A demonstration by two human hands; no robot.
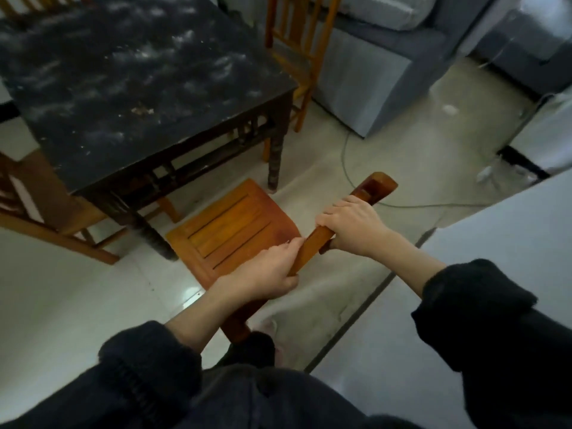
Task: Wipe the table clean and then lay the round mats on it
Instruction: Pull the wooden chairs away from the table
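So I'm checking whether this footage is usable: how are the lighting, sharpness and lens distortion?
Head view: dim, bluish light; soft blur over the dusty black table and sofa; wide-angle bending toward the edges; a small glare spot on the floor tiles; the left hand and right hand gripping the chair back are sharpest.

A wooden chair (235, 230) stands on pale floor tiles (62, 289), a grey sofa (371, 63) beyond.
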